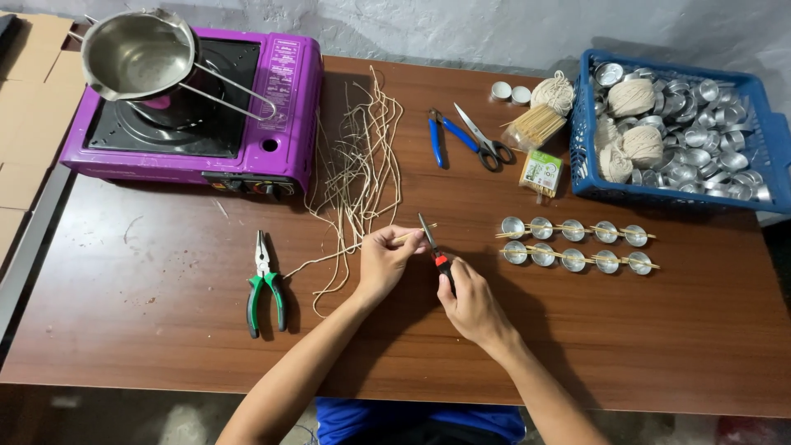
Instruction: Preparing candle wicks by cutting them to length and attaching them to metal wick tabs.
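- At the centre of a brown wooden table (165,330), the left hand (386,262) pinches one end of a thin wooden skewer (414,233) between closed fingertips.
- The right hand (471,303) is clamped around the red-and-black handle of a small pair of pliers (434,250), whose slim nose points to 12 o'clock and meets the skewer just beside the left fingertips.
- The two hands sit close together but do not touch.
- At 11 o'clock from the hands, a loose spread of pale wick strings (358,161) trails across the table, one strand running down to the left hand.
- At 9 o'clock lie green-handled pliers (265,284), well apart from the hands.
- At 3 o'clock, two rows of small aluminium cups (574,245) each carry skewers laid across their rims.
- At 10 o'clock, in the far corner, a purple portable stove (280,115) bears a steel pouring pot (136,53).
- At 12 to 1 o'clock lie blue-handled cutters (436,142), scissors (484,140), a bundle of skewers (535,125) and a small printed packet (540,173).
- At 2 o'clock, a blue plastic basket (581,169) holds more aluminium cups and balls of twine (631,97).
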